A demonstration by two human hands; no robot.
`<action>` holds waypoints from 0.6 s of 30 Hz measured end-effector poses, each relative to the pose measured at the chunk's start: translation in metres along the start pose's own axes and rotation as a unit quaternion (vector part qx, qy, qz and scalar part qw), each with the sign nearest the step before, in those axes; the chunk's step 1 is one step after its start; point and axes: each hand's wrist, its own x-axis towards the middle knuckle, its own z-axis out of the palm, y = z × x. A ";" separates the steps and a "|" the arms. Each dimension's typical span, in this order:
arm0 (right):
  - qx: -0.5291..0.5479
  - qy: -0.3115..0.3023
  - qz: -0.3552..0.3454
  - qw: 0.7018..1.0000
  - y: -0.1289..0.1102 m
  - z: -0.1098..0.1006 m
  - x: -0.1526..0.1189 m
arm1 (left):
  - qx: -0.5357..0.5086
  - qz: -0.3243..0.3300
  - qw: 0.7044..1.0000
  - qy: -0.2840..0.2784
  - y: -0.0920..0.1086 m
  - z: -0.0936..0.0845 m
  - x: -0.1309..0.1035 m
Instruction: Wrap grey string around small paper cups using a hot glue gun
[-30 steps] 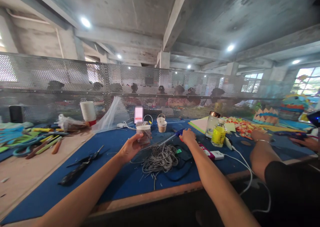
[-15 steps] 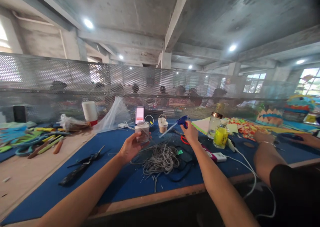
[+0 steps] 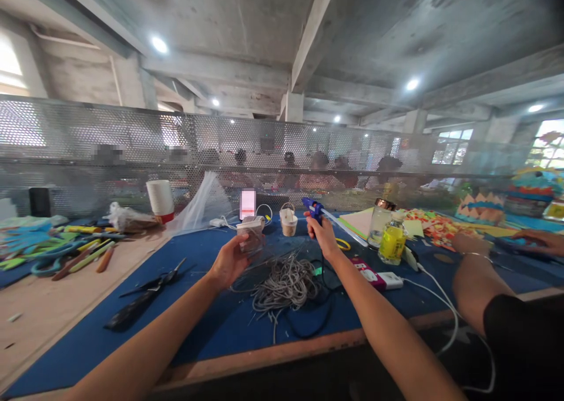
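the small clear-sided cup point(image 3: 250, 237) was above the blue-topped desk point(image 3: 211, 336), tilted slightly, with the left hand point(image 3: 231, 261) grasping its side. to its right, the right hand point(image 3: 323, 236) was wrapped round a blue glue gun point(image 3: 312, 209), raised off the desk, a translucent glue stick point(image 3: 348, 229) poking out of its back. between the two forearms lay a tangled heap of grey cord point(image 3: 285, 286), and a little bucket-like cup point(image 3: 289, 224) stood beyond it, near a lit phone point(image 3: 248, 204). a black-handled tool point(image 3: 143, 300) lay to the left. the jar point(image 3: 379, 223) and yellow bottle point(image 3: 392, 243) stood close together on the right, nearer than a co-worker's hand point(image 3: 472, 245) at the paper scraps point(image 3: 434, 227).
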 end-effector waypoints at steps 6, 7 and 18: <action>-0.054 -0.131 -0.012 0.990 -0.014 0.021 -0.027 | 0.019 -0.012 0.999 -0.024 -0.002 -0.003 0.001; -0.055 -0.155 -0.002 0.986 -0.014 0.023 -0.031 | 0.018 -0.014 0.999 -0.028 -0.002 -0.004 0.002; -0.056 -0.237 0.011 0.970 -0.012 0.028 -0.043 | 0.015 0.004 0.999 -0.035 -0.005 -0.009 0.009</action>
